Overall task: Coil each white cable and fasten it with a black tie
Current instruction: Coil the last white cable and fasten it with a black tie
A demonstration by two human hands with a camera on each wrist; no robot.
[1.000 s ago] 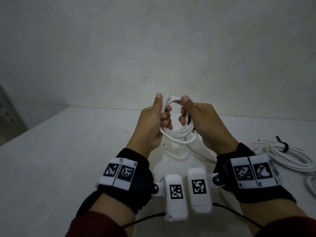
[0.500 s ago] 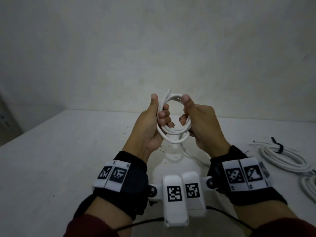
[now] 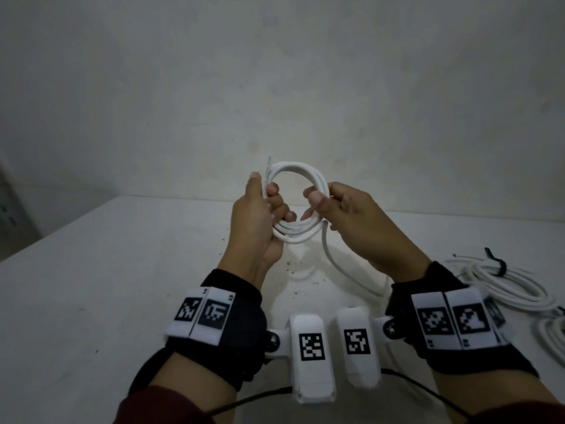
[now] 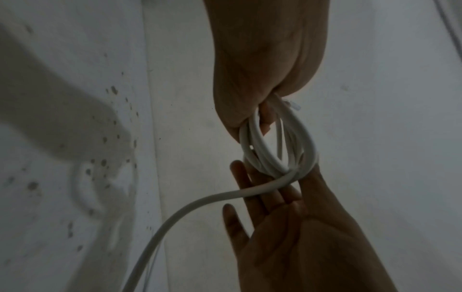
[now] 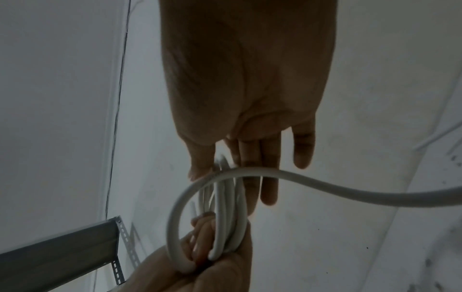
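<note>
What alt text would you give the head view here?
Two hands hold a partly wound white cable coil above a white table: the left hand grips one side, the right hand pinches the other. A loose tail hangs down; a tied coil lies at right.

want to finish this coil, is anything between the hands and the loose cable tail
Nothing visible. The left hand grips the coil, the right hand pinches its other side, and the loose tail hangs free from the coil.

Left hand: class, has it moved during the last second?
Yes. The left hand has shifted left, farther from the tied coil lying on the table, widening the white cable loop it grips.
</note>
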